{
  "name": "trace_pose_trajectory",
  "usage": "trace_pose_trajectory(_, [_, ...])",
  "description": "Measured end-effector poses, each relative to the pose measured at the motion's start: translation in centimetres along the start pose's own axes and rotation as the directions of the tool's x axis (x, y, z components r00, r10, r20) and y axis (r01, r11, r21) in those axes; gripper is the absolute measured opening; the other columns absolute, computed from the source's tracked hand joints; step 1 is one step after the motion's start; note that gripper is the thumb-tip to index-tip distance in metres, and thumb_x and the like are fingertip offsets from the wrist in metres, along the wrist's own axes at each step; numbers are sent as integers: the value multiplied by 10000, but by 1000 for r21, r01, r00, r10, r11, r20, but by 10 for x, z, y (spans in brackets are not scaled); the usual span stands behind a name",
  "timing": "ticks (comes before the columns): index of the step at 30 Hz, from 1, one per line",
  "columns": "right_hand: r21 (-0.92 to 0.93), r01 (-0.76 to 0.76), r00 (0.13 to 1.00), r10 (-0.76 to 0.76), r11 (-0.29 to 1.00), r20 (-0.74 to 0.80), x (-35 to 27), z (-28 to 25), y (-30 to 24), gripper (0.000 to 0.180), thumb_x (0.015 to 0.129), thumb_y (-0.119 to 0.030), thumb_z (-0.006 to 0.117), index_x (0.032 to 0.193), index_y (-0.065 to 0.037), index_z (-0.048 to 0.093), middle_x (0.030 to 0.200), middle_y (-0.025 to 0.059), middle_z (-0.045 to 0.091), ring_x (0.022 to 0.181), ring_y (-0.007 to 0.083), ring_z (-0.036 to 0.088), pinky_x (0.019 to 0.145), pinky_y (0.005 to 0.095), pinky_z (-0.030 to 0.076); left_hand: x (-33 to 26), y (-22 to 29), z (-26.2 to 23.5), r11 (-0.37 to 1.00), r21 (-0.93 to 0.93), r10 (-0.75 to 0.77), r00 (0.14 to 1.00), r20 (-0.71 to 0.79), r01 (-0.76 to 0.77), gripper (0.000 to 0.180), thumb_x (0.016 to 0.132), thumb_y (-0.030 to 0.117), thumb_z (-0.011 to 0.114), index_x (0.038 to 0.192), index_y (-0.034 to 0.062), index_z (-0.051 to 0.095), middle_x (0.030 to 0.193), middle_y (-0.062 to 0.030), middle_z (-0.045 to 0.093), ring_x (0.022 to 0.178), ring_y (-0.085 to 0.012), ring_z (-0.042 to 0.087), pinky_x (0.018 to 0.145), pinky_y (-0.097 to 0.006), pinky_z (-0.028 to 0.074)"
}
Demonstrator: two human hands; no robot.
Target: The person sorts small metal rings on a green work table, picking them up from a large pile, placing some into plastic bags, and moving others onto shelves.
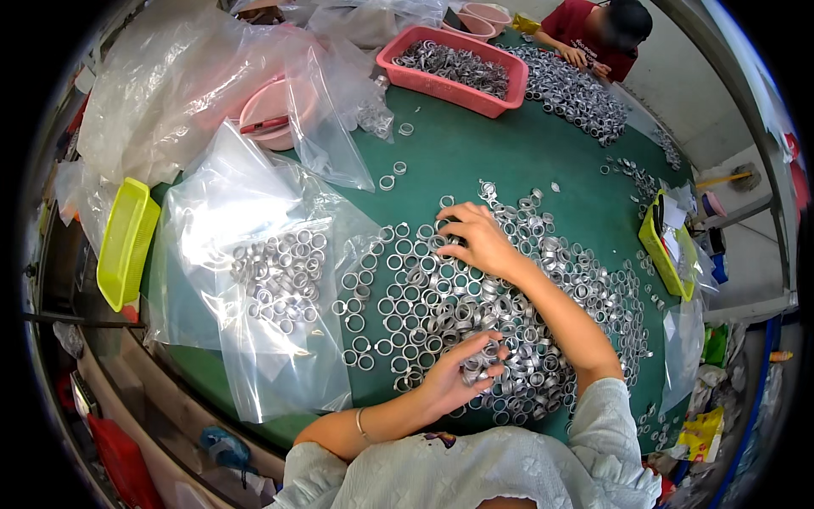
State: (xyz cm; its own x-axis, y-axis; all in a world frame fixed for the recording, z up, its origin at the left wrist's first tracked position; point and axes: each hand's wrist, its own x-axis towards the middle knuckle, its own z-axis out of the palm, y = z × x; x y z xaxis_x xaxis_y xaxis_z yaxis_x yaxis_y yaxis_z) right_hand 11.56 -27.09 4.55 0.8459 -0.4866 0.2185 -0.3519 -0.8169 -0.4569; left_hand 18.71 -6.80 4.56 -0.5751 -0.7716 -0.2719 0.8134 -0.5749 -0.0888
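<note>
A heap of small silver metal rings (543,339) covers the green table (475,161) in front of me. My left hand (458,377) is closed around a short stack of rings (480,360) near the heap's front edge. My right hand (476,238) rests palm down on flat-lying rings (407,297) at the heap's far left, fingers spread and pressing on them. To the left lies a clear plastic bag (254,280) holding several more rings (284,271).
A pink tray (454,83) of rings stands at the back, with another ring pile (577,93) beside it where a person in red (593,34) works. Yellow baskets sit at the left (125,242) and right (666,250). Crumpled plastic bags (186,76) and a pink bowl (271,114) fill the back left.
</note>
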Motion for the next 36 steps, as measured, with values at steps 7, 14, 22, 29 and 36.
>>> trace_pose_trajectory(7, [733, -372, 920, 330, 570, 210, -42, -28, -31, 220, 884, -177, 533, 987, -10, 632, 1110, 69, 559, 1059, 178, 503, 936, 318, 369, -2, 2, 5, 998, -45, 38, 999, -17, -39, 232, 889, 234, 512, 1077, 98, 505, 909, -71, 480, 698, -134, 432, 504, -211, 338])
trace_pose_trajectory(14, [680, -102, 959, -109, 726, 260, -53, -62, -57, 196, 788, -107, 634, 955, -5, 632, 1059, 74, 599, 997, 188, 554, 887, 326, 425, -1, 5, 9, 975, 54, 223, 967, -121, -217, 279, 897, 298, 517, 1107, 115, 523, 1100, -90, 550, 938, -210, 556, 658, -269, 473])
trace_pose_trajectory(22, [43, -21, 998, 24, 999, -61, -10, -20, -17, 422, 788, -263, 640, 1159, -85, 548, 1282, 123, 458, 1177, 312, 413, 987, 423, 315, 6, 5, -14, 996, 27, 77, 984, 159, -82, 306, 893, 203, 532, 1186, 120, 513, 1051, -70, 559, 959, -212, 574, 701, -287, 500])
trace_pose_trajectory(29, [-80, -43, 970, 61, 996, 234, -45, -46, -24, 319, 717, -161, 688, 1014, -72, 611, 1104, 112, 536, 1048, 297, 478, 845, 389, 411, 0, 6, 1, 989, 117, 78, 994, 73, -87, 304, 888, 186, 540, 1178, 98, 516, 1015, -70, 572, 895, -183, 582, 658, -273, 485])
trace_pose_trajectory(36, [51, -157, 982, 151, 986, 110, -35, -44, -29, 246, 745, -149, 659, 949, -20, 617, 1059, 93, 559, 1014, 283, 484, 845, 370, 408, 0, -2, 4, 992, 124, -5, 1000, 23, 3, 300, 866, 172, 578, 1155, 103, 538, 987, -52, 578, 849, -161, 586, 605, -231, 450])
